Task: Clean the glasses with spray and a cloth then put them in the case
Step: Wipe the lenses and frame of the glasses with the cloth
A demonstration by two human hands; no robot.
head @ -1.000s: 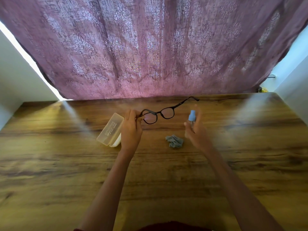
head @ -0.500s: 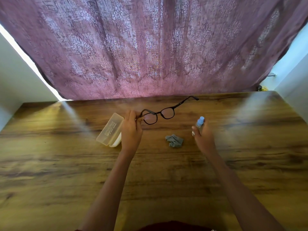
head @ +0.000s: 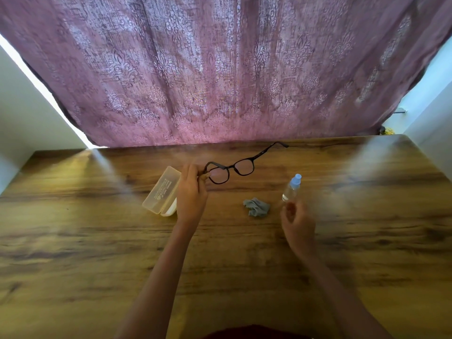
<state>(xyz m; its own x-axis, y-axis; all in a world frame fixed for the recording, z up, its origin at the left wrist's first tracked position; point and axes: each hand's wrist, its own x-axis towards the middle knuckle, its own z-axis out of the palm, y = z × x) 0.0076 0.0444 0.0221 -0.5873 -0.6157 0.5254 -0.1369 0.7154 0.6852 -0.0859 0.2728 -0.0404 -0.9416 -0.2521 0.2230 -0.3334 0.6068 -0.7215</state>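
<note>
1. The left hand holds the glasses. Its fingers and thumb are closed together in a pinch at the left corner of the black frame, where the near arm of the glasses joins.
2. The glasses stick out to the right of this hand. The two lenses are side by side, and the other arm is unfolded and points away toward the back edge of the table.
3. The right hand is blurred. Its fingers look loosely bent, and their tips are just below the bottom of the spray bottle. I cannot tell if they touch the bottle or if there is a small gap, so I cannot say whether this hand grips anything.
4. The spray bottle is clear with a light blue cap. It leans a little, with the cap toward the right and away from the person.
5. The grey cloth lies crumpled on the table between the two hands, just to the left of the bottle and apart from the glasses.
6. The case is on the table just beside the left hand, on its left side. It has a clear yellowish lid with some print, and a white part shows at its near end.
7. Behind the table hangs a purple patterned curtain.
</note>
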